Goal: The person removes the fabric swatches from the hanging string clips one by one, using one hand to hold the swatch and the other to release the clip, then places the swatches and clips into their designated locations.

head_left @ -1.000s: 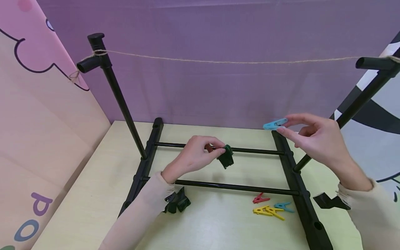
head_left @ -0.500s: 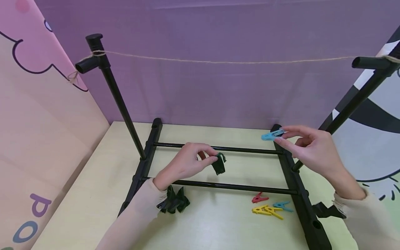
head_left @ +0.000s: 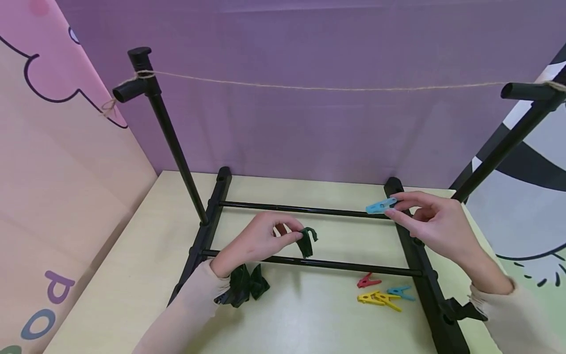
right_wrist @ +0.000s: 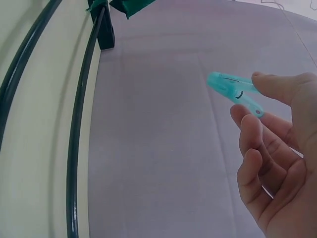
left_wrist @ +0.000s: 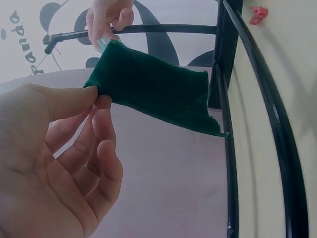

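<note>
A small piece of dark green cloth (left_wrist: 153, 87) hangs from my left hand (head_left: 261, 238), pinched by one corner between thumb and fingertips. In the left wrist view it spreads out as a rough rectangle with a frayed end. My right hand (head_left: 435, 223) holds a light blue clothespin (right_wrist: 235, 91) by its handle ends, between thumb and fingers. Its tip points left toward the cloth, with a gap between the two. Both hands are over the lower bars of a black frame (head_left: 327, 264). Above them a thin string (head_left: 309, 88) runs between the frame's two uprights.
On the table (head_left: 309, 314) lie a red clothespin (head_left: 368, 280), a blue one (head_left: 401, 292) and yellow ones (head_left: 379, 299). More dark green cloth (head_left: 243, 285) sits by the left forearm, partly behind the sleeve. A purple backdrop (head_left: 309, 137) stands behind the frame.
My left hand has come down and slightly left with the green cloth. The right hand has lowered with the blue clothespin, from above the frame's back corner to beside its rear bar.
</note>
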Tool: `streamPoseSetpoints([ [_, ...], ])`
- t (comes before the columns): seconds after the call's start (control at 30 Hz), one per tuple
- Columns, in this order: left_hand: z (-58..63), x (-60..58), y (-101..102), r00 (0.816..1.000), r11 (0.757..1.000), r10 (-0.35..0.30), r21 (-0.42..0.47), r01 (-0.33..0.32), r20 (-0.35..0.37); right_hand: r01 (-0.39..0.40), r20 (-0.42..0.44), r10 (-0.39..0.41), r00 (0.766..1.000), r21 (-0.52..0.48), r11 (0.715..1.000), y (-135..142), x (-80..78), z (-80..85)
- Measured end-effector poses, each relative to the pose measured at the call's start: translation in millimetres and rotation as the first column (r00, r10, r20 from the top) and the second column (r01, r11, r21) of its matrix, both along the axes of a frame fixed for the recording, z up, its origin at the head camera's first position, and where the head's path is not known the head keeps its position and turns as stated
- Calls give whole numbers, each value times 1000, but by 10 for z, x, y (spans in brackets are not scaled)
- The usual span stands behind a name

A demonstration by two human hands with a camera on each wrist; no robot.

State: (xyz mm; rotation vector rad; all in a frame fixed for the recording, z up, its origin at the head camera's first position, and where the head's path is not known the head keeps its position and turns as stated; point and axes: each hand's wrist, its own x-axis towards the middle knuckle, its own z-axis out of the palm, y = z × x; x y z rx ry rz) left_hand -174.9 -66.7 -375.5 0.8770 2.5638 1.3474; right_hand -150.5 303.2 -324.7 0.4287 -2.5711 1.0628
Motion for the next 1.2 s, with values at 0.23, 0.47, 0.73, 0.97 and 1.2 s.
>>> streamPoseSetpoints([
  [0.23, -129, 25, -70, 1000, 1000, -8, -13, 8, 26, -16, 50, 14, 999, 32, 999, 15, 33, -60],
  [0.47, -228, 86, -111, 999, 999, -28, -41, 30, 41, -40, 56, 38, 998, 46, 998, 26, 63, -122],
  [0.73, -313, 142, -178, 998, 997, -48, -54, 51, 49, -45, 83, 39, 996, 78, 996, 32, 94, -226],
  [0.97, -413, 175, -237, 993, 993, -60, -92, 69, 104, -53, 155, 39, 987, 89, 995, 51, 120, -292],
  [1.2, -531, 188, -317, 985, 987, -117, -98, 130, 128, -83, 215, 59, 975, 104, 991, 64, 158, -389],
])
